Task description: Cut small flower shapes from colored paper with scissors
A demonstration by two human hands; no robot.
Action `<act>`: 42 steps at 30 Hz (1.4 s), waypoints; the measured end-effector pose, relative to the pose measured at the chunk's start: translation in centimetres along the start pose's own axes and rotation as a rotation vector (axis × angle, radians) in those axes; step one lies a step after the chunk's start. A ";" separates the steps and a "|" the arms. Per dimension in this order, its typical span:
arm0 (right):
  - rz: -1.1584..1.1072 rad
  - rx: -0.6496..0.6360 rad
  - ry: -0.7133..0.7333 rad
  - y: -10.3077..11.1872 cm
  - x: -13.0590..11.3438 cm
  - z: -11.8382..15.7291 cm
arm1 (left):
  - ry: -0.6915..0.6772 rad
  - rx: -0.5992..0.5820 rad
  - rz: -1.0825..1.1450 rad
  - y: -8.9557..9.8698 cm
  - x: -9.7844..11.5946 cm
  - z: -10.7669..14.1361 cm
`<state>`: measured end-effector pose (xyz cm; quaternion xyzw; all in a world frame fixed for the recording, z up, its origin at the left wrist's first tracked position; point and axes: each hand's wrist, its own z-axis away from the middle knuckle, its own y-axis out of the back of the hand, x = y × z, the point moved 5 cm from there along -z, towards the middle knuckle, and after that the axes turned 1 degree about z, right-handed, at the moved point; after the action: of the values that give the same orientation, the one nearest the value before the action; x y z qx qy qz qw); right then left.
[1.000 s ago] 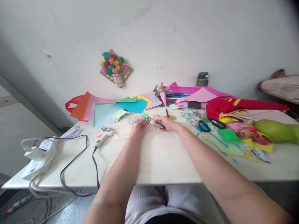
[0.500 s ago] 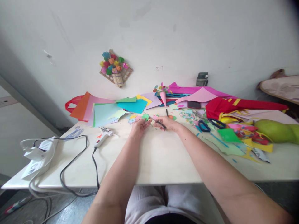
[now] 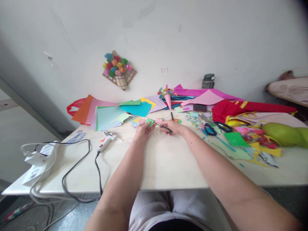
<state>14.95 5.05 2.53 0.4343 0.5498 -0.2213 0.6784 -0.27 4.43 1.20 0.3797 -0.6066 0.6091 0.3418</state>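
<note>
Bench: its pale front stretch (image 3: 173,166) lies on the person's side of both hands.
Power strip: white (image 3: 31,175), well out to the left of the hands and nearer the person.
Glue gun: white (image 3: 107,142), left of the left hand and apart from it, its black cord trailing nearer the person.
Left hand: (image 3: 143,129) fingers closed on a green paper piece (image 3: 149,122).
Right hand: (image 3: 174,127) gripping small scissors (image 3: 166,129), blades pointing at the green paper piece; whether they are cutting, I cannot tell.
Blue-handled scissors: (image 3: 210,129) on the bench, right of the right hand.
Cut shapes: a colourful scatter (image 3: 136,122) just beyond the left hand.
Black pen: (image 3: 172,116) just behind the right hand.
Teal sheet: (image 3: 136,109) among other sheets beyond the left hand.
Pink cone: (image 3: 168,101) farther back, beyond both hands.
Flower ornament: (image 3: 114,65) on the wall, behind and left of the hands.
</note>
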 end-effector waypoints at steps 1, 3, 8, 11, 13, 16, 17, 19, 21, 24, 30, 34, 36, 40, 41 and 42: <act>0.003 0.000 0.005 0.0 0.0 0.0 | 0.001 -0.003 -0.003 0.0 0.0 0.0; 0.001 0.000 0.015 0.1 0.1 -0.1 | 0.000 -0.008 -0.006 0.0 -0.1 0.0; 0.000 0.014 0.011 0.2 0.1 -0.1 | -0.007 -0.006 -0.003 0.0 0.0 0.0; -0.008 0.016 0.022 0.2 0.1 -0.2 | -0.004 -0.001 -0.009 0.0 0.0 0.1; -0.020 0.009 0.039 0.2 0.2 -0.3 | -0.005 -0.003 -0.016 0.0 0.0 0.1; -0.033 0.006 0.053 0.2 0.3 -0.5 | -0.009 -0.014 -0.023 0.0 0.0 0.0; -0.033 0.011 0.049 0.2 0.3 -0.5 | -0.010 -0.015 -0.024 0.0 0.0 0.0; -0.031 0.021 0.038 0.2 0.3 -0.4 | -0.010 -0.012 -0.025 0.0 0.0 0.0; -0.031 0.026 0.031 0.2 0.2 -0.4 | -0.009 -0.009 -0.027 0.0 0.0 0.0; -0.043 0.026 0.040 0.2 0.2 -0.4 | -0.013 -0.016 -0.024 0.1 -0.1 -0.1; -0.046 0.024 0.063 0.3 0.3 -0.5 | -0.009 -0.034 -0.028 0.4 -0.3 -0.4; -0.034 0.019 0.064 0.3 0.2 -0.3 | 0.003 -0.027 -0.031 0.4 -0.3 -0.3; -0.021 0.019 0.050 0.3 0.0 -0.2 | 0.003 -0.017 -0.024 0.3 -0.2 -0.3; -0.002 0.017 0.032 0.2 -0.1 0.0 | -0.016 -0.019 -0.012 0.2 0.0 -0.2; 0.001 0.013 0.034 0.2 -0.1 0.0 | -0.019 -0.022 -0.013 0.3 -0.1 -0.3; 0.004 0.010 0.037 0.2 -0.1 0.0 | -0.019 -0.026 -0.016 0.3 -0.1 -0.3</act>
<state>15.04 5.13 2.69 0.4425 0.5603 -0.2147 0.6664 -0.50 4.77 0.99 0.3860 -0.6146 0.5948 0.3456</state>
